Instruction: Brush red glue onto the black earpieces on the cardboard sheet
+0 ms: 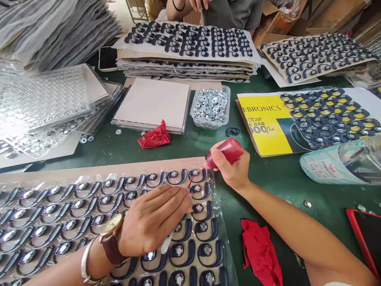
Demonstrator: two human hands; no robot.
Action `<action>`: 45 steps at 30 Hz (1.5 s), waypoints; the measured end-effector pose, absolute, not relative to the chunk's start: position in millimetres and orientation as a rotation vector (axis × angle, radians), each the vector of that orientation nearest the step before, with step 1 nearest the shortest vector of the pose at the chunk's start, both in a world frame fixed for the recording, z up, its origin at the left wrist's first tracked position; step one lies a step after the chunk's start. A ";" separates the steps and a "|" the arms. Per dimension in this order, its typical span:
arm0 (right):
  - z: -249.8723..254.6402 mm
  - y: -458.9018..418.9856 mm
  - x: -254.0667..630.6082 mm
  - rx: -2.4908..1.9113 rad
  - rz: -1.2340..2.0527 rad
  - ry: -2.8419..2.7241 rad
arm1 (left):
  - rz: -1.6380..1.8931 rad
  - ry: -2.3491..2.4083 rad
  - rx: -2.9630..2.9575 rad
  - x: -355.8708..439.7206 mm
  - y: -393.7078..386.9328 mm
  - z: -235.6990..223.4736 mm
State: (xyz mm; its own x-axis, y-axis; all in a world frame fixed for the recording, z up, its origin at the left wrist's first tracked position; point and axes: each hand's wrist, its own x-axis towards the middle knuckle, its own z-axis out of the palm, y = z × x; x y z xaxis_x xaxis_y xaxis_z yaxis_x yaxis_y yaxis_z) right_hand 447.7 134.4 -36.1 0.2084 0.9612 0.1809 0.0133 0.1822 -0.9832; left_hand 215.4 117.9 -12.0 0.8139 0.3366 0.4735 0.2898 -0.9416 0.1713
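Observation:
My right hand point(238, 172) is wrapped round a small red squeeze bottle point(228, 151). The bottle tilts down to the left, its nozzle point(205, 165) close to a dark hook-shaped piece with a shiny round disc point(194, 172) in the sheet's top right corner. My left hand point(157, 216), wearing a watch and bangle, pinches a thin tool with a pale flat end point(167, 243). The tool's red tip point(189, 182) points up just below that same disc. Beneath the left hand, a plastic-covered sheet point(218, 216) carries rows of these pieces; the hand hides some.
A clear tub point(195, 119) of metal washers stands behind the bottle. Red cloths point(154, 137) lie on the green table point(184, 153). Stacked sheets of pieces point(187, 65) stand at the back, with another person beyond. At right are a yellow box panel point(268, 139) and a bottle point(324, 167).

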 end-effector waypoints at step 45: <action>-46.7 143.4 445.6 -1.263 0.893 -1.335 | 0.737 0.312 3.244 241.2 109.1 -19.7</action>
State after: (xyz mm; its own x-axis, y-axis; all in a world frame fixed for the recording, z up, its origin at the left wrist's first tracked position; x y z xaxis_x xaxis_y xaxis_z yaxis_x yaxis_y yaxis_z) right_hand 445.6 143.4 -46.7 0.1012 0.9768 0.1888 0.1984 0.1661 -0.9659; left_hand 241.2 109.1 -19.7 0.8863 0.1356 0.4428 0.2231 -0.9629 -0.1517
